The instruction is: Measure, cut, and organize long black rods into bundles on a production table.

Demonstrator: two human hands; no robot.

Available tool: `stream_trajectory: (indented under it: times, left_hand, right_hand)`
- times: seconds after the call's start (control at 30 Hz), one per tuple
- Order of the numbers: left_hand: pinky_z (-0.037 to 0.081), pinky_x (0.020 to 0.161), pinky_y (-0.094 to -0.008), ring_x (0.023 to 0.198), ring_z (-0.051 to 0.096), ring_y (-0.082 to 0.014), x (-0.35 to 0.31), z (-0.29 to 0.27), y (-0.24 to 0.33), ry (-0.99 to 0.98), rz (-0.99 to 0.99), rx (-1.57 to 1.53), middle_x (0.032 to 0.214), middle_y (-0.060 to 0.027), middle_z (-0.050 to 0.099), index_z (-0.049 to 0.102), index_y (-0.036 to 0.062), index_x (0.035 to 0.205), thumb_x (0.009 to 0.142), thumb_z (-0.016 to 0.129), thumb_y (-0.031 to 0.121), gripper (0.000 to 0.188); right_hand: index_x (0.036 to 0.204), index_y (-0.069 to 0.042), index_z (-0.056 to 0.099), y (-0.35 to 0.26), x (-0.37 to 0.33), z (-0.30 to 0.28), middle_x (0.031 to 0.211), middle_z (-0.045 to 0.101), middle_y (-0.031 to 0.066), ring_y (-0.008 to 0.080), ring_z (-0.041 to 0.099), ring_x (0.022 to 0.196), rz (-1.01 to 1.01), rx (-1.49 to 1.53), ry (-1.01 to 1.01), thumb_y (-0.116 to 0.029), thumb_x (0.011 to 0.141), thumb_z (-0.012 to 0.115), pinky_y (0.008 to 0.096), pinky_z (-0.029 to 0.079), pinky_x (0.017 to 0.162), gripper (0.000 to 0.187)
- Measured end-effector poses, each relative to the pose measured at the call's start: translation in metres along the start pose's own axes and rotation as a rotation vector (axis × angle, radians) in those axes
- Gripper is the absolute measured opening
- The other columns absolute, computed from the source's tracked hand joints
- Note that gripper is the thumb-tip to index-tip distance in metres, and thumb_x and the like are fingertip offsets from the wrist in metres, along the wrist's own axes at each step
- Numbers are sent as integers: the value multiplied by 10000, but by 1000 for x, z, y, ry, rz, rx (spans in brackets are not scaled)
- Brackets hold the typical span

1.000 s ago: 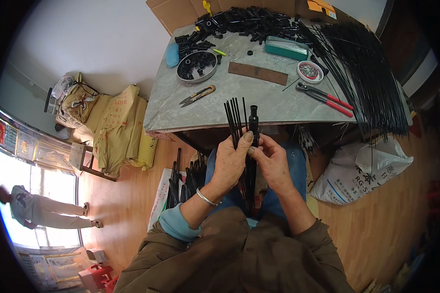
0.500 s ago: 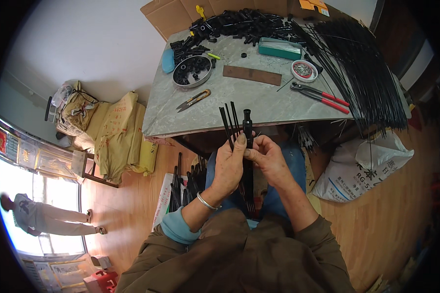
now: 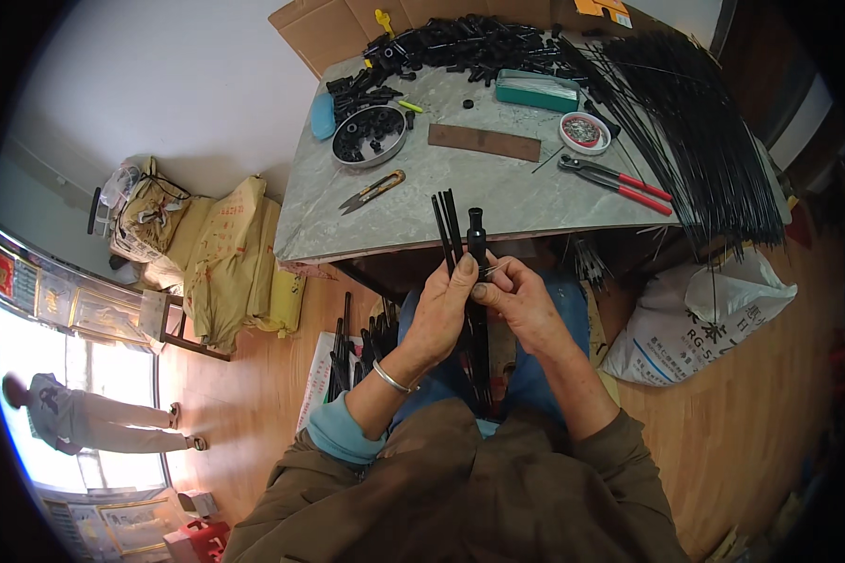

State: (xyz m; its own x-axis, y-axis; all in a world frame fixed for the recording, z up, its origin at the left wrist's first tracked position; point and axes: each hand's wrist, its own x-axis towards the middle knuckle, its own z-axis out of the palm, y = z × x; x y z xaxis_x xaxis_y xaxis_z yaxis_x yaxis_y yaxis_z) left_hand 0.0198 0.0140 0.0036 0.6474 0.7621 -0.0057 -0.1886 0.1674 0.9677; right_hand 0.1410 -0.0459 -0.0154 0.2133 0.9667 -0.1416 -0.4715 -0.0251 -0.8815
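Over my lap, my left hand is closed around several thin black rods and a black tubular piece with a flared top. The rods stick up above its thumb, and their lower ends hang between my knees. Beside it, my right hand is closed, thumb and fingers pinched at the tube's right side. A thin, pale wire-like piece shows at those right fingertips. Both thumbs nearly meet in front of the tube, hiding its lower part.
On the table lie scissors, red-handled pliers, a brown flat bar, a bowl of black parts, a green box, a dish of small metal pieces and long black rods. A person stands far left.
The rods in my left hand have drawn closer together and nearer the tube. The pale wire-like piece now shows at my right fingertips. Both hands stay almost in place.
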Motion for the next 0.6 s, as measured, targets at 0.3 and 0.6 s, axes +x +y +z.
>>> stream_trajectory:
  times: [0.3, 0.6]
  left_hand:
    - [430, 642, -213, 690, 516, -76, 4, 10, -6, 219, 84, 50, 777, -11, 549, 533, 16, 1052, 995, 434, 395, 396]
    - [340, 468, -191, 527, 425, -46, 5, 13, -15, 220, 47, -94, 664, 23, 458, 527, 35, 1033, 1001, 431, 343, 324]
  right_hand:
    - [1160, -39, 506, 3, -3, 3, 983, 537, -8, 58, 520, 838, -220, -338, 65, -133, 793, 758, 200, 439, 717, 456]
    - [950, 5, 588, -19, 1, -7, 994, 564, 42, 103, 571, 795, -359, -655, 116, -61, 824, 695, 222, 477, 698, 179]
